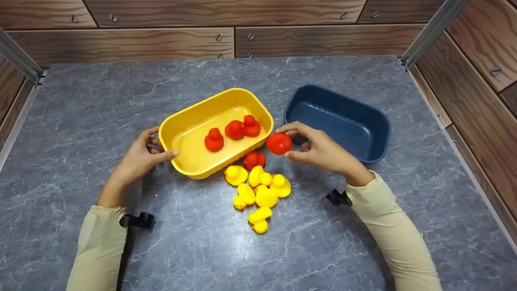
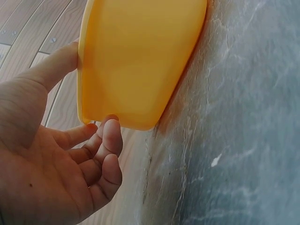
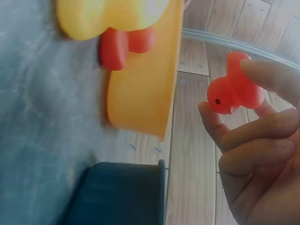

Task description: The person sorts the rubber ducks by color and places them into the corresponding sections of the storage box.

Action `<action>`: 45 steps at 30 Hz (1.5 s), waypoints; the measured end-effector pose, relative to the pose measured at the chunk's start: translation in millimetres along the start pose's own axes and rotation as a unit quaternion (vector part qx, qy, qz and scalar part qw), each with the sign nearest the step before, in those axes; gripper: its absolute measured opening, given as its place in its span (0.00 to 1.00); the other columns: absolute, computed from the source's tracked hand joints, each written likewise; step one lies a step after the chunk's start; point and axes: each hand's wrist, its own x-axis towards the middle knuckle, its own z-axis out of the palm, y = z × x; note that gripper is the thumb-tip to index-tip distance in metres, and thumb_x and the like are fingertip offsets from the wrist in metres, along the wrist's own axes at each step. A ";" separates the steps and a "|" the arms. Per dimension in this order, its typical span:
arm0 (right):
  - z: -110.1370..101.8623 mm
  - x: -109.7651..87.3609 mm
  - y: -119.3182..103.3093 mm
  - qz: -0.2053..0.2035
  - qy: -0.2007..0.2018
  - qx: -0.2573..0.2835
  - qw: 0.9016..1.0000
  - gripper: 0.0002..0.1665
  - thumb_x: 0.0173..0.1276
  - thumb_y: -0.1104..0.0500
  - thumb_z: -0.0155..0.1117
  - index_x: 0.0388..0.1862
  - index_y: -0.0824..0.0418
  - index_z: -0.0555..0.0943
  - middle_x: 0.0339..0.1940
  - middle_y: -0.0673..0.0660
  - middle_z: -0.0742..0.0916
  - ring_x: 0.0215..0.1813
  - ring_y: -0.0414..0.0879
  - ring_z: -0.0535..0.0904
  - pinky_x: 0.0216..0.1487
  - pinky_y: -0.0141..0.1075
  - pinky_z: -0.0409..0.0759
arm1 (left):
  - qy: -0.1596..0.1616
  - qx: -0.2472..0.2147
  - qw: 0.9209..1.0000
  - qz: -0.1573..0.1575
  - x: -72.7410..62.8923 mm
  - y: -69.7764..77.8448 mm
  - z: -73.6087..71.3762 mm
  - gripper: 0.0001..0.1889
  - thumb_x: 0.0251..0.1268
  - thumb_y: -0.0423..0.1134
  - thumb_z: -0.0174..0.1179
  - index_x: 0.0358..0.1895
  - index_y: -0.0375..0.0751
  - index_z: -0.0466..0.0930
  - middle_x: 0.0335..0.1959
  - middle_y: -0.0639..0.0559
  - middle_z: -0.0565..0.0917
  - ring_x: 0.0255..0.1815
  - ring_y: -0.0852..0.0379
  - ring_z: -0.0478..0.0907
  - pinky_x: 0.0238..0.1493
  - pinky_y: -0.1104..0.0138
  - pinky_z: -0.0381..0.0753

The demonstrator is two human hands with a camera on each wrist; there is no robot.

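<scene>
Grey marbled tabletop (image 1: pixel 194 250), wood-print panels (image 1: pixel 121 44) behind. Right hand (image 1: pixel 323 149): thumb and fingers pinching one red duck (image 1: pixel 279 143), lifted. Key relation: that duck sits just outside the yellow tub's (image 1: pixel 188 149) right end, near corner; tub interior is to the hand's left. Tub's long axis slants near-left to far-right. Left hand (image 1: pixel 139 157) grips the far-off left end, thumb over rim. Farther out: three ducks inside (image 1: pixel 214 141), loose red one (image 1: pixel 254 160) by the near side, yellow ducks (image 1: pixel 266 197) nearer the person, blue tub (image 1: pixel 339 121) right.
</scene>
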 end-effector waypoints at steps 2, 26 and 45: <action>-0.6 2.6 -2.9 -0.001 0.005 0.010 1.000 0.29 0.64 0.60 0.68 0.63 0.50 0.72 0.55 0.56 0.82 0.22 0.43 0.66 0.30 0.29 0.70 | 0.000 0.000 1.000 0.001 -0.7 0.5 -0.1 0.46 0.58 0.44 0.68 0.74 0.32 0.50 0.50 0.39 0.72 0.38 0.60 0.70 0.34 0.76 0.74; 16.7 45.5 -23.2 -0.025 0.076 0.037 0.996 0.29 0.63 0.56 0.68 0.64 0.48 0.74 0.53 0.55 0.82 0.36 0.45 0.77 0.29 0.31 0.70 | 0.000 0.006 1.000 0.000 -2.2 -0.6 -1.1 0.45 0.58 0.45 0.68 0.73 0.33 0.52 0.51 0.38 0.73 0.39 0.57 0.71 0.35 0.75 0.74; 41.3 78.7 -37.9 -0.004 0.029 0.001 1.000 0.29 0.64 0.56 0.66 0.64 0.46 0.72 0.53 0.57 0.82 0.38 0.48 0.77 0.30 0.31 0.73 | -0.001 0.000 1.000 0.004 -0.7 -0.5 -0.6 0.45 0.58 0.44 0.68 0.73 0.32 0.52 0.50 0.38 0.72 0.38 0.59 0.70 0.35 0.76 0.74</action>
